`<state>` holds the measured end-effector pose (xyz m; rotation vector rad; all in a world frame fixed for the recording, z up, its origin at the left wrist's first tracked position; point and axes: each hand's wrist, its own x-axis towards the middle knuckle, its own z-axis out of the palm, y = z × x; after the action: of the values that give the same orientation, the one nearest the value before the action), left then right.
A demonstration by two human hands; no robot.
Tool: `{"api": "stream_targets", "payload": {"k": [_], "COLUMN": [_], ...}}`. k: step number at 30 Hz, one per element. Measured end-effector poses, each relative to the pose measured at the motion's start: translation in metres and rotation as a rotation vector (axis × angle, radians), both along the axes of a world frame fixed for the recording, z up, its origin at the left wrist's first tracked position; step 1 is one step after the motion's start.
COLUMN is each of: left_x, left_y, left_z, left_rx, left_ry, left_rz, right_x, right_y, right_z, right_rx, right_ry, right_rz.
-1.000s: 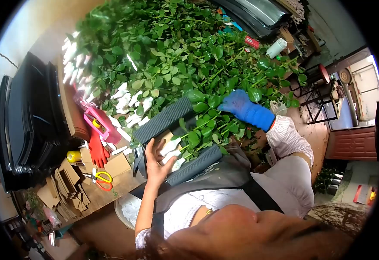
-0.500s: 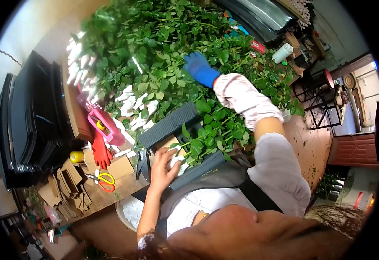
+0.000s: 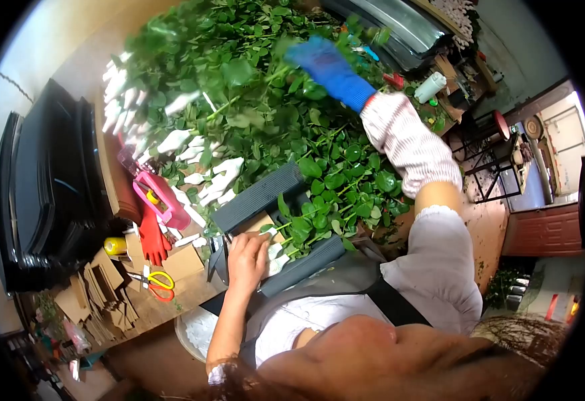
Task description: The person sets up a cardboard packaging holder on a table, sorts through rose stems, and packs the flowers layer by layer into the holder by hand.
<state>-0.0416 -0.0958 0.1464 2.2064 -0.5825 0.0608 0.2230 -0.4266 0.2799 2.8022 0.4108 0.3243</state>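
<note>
My right hand (image 3: 326, 63), in a blue knitted glove, is raised over the back of the leafy pile and blurred by motion. It grips a leafy rose stem (image 3: 229, 105) that slants down to the left towards the white-sleeved buds. My bare left hand (image 3: 248, 260) lies with its fingers stretched over the near left end of a dark grey ribbed holder (image 3: 259, 197). Beside its fingers are white-sleeved rose buds (image 3: 277, 259), whose leafy stems (image 3: 332, 207) extend right across the holder. The large rose pile (image 3: 239, 40) covers the table behind.
Left of the holder are a pink plastic tool (image 3: 162, 200), a red glove (image 3: 152, 237), yellow-and-red-handled scissors (image 3: 157, 282) and cardboard pieces (image 3: 102, 287). Black sheets (image 3: 52, 194) stand stacked at far left. A white bottle (image 3: 430, 87) stands at back right.
My right hand has moved up and away, lifting a leafy stem out of the pile. My left hand has shifted slightly left, its fingers now straighter and off the bud they were around.
</note>
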Motion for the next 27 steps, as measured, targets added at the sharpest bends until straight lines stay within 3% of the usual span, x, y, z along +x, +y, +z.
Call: {"api": "stream_targets", "payload": {"k": [1, 2, 3, 5, 6, 7, 8, 11, 12, 14, 15, 19, 21, 22, 24, 25, 27], "left_x": [-0.003, -0.005, -0.005, -0.010, -0.012, -0.012, -0.009, -0.008, -0.008, -0.011, -0.009, -0.005, -0.005, -0.004, -0.004, -0.005, -0.004], "left_y": [-0.004, -0.006, -0.006, 0.000, 0.002, 0.002, -0.002, 0.004, 0.004, 0.000, -0.002, 0.001, 0.000, 0.000, 0.001, 0.002, 0.001], "left_z": [-0.001, -0.002, -0.005, -0.029, -0.041, -0.047, -0.014, -0.039, -0.040, -0.031, -0.019, -0.019, -0.019, -0.020, -0.021, -0.020, -0.017], "left_rx": [-0.024, -0.042, -0.049, -0.209, -0.292, -0.362, -0.274, -0.409, -0.348, -0.324, -0.240, -0.110, -0.108, -0.108, -0.113, -0.104, -0.111], "left_ry": [0.017, 0.028, 0.029, 0.357, 0.522, 0.383, 0.373, 0.269, 0.218, 0.301, 0.209, 0.097, 0.092, 0.092, 0.129, 0.125, 0.144], "left_rz": [0.044, 0.090, 0.096, 0.184, 0.220, 0.160, 0.180, 0.131, 0.167, 0.204, 0.176, 0.120, 0.108, 0.108, 0.108, 0.105, 0.104], "right_x": [-0.009, -0.040, -0.066, -0.112, -0.135, -0.152, -0.162, -0.196, -0.203, -0.215, -0.220, -0.225, -0.230, -0.220, -0.199, -0.190, -0.169], "right_y": [-0.026, -0.021, -0.020, -0.030, -0.030, -0.034, -0.062, -0.077, -0.075, -0.062, -0.056, -0.056, -0.102, -0.102, -0.122, -0.119, -0.103], "right_z": [-0.008, 0.020, 0.034, 0.033, 0.029, 0.024, -0.019, -0.069, -0.076, -0.076, -0.077, -0.134, -0.179, -0.164, -0.092, -0.057, -0.013], "right_rx": [0.112, 0.056, 0.119, 0.091, 0.080, 0.066, 0.180, -0.159, -0.233, -0.215, -0.203, -0.152, 0.166, 0.322, 0.759, 0.889, 0.569], "right_ry": [-0.494, -0.661, -0.559, -0.453, -0.275, -0.097, -0.012, 0.314, 0.404, 0.446, 0.468, 0.368, 0.320, 0.292, 0.929, 1.033, 0.687], "right_rz": [0.272, 0.365, 0.393, 0.430, 0.385, 0.336, 0.366, 0.061, -0.054, -0.197, -0.267, -0.105, 0.091, 0.198, 0.035, 0.032, -0.109]}}
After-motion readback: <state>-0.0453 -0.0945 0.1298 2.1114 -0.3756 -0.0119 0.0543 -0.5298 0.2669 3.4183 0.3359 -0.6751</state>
